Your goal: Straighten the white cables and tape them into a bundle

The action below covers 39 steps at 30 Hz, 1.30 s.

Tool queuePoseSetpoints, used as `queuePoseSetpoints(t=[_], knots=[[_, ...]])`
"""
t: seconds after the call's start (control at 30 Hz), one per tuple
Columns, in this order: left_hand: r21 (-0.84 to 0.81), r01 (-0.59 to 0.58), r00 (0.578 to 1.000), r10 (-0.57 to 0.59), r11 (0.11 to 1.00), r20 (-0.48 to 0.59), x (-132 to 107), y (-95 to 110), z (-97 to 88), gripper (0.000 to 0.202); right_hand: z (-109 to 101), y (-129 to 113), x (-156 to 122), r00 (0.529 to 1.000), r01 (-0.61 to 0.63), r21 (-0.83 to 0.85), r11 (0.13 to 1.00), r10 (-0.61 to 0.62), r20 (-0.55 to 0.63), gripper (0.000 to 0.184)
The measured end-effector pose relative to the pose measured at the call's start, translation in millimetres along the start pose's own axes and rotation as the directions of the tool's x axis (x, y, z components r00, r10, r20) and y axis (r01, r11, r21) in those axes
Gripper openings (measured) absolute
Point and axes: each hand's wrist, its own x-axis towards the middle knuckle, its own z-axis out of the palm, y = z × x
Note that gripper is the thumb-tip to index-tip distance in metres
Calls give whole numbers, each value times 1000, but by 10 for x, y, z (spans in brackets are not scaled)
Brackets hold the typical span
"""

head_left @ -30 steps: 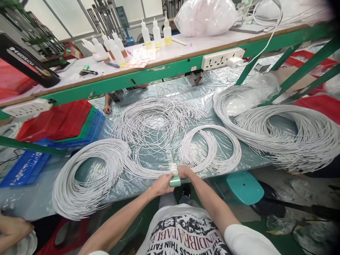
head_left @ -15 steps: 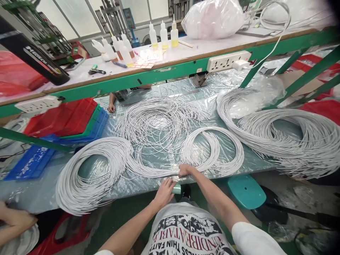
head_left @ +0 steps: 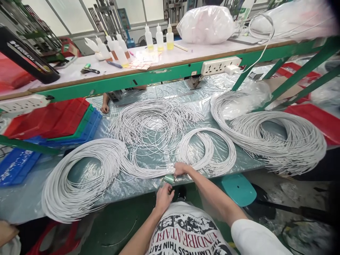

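My right hand is closed around a bundle of white cables at the front edge of the table. Just left of it and lower, my left hand has its fingers curled at the near end of a small green roll, possibly of tape or film. The roll lies close against the bundle; its exact contact with my fingers is partly hidden. From the bundle, coiled white cables spread to the left, and a smaller cable coil loops to the right.
A loose cable heap lies behind the bundle, with more coils at right. Stacked red, green and blue trays stand left. A green-edged shelf with bottles crosses above. Another person's hand shows beyond. A teal stool stands below.
My left hand has turned, and the green roll has moved up and left, from beside it to beyond its fingertips. My right hand stays on the cable bundle. The view has shifted slightly.
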Motion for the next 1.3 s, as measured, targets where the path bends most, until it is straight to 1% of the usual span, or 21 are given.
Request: queuePoseSetpoints(t=[0.07,0.1,0.17,0.23,0.33,0.4,0.5,0.53,0.6,0.67,0.73,0.8,0.87,0.93,1.03,1.17,1.3], knots=[[-57,-19,997,23,998,80,106,13,-11,14,20,-7,-7,1000,-3,-13,1000,3,-20,25],[-79,-24,994,33,997,107,175,24,-21,14,30,-12,-11,999,-4,-21,1000,3,-34,25],[-102,-28,991,42,994,130,324,53,-45,17,48,-23,-18,998,-5,-33,999,3,-63,26],[-103,-24,991,37,994,131,457,87,-73,24,59,-33,-24,996,-6,-40,999,3,-91,26],[-81,-10,990,21,997,141,577,118,-116,35,72,-41,-25,992,-11,-54,999,4,-125,26],[-67,-18,985,29,998,168,589,113,-155,37,90,-43,-23,990,-20,-66,998,11,-140,26],[-61,-65,972,77,996,223,521,69,-257,41,146,-47,-18,988,-36,-80,996,23,-151,28],[-61,-81,965,94,995,244,491,51,-305,39,172,-48,-15,988,-40,-83,996,26,-154,28],[-62,-104,953,117,993,280,460,20,-421,29,230,-49,-7,986,-45,-88,995,30,-163,29],[-62,-115,951,127,991,282,508,6,-545,19,284,-46,7,985,-49,-91,995,33,-172,30],[-53,-115,964,124,992,236,653,5,-649,21,324,-40,27,984,-53,-96,994,35,-176,30],[-33,-112,976,116,993,182,865,7,-706,24,347,-32,47,983,-55,-104,993,36,-179,30],[-11,-120,977,120,993,178,1085,2,-710,29,360,-25,63,982,-56,-113,992,35,-185,31],[8,-143,963,138,990,231,1264,-10,-684,31,375,-22,70,980,-59,-121,991,34,-194,31],[37,-200,930,178,979,323,1427,-35,-654,25,413,-25,68,977,-63,-127,990,35,-209,31],[96,-293,897,239,951,371,1500,-49,-667,24,476,-32,72,972,-74,-120,990,44,-233,31],[167,-354,877,265,920,400,1458,-52,-647,33,507,-41,95,970,-83,-96,992,58,-237,32]])
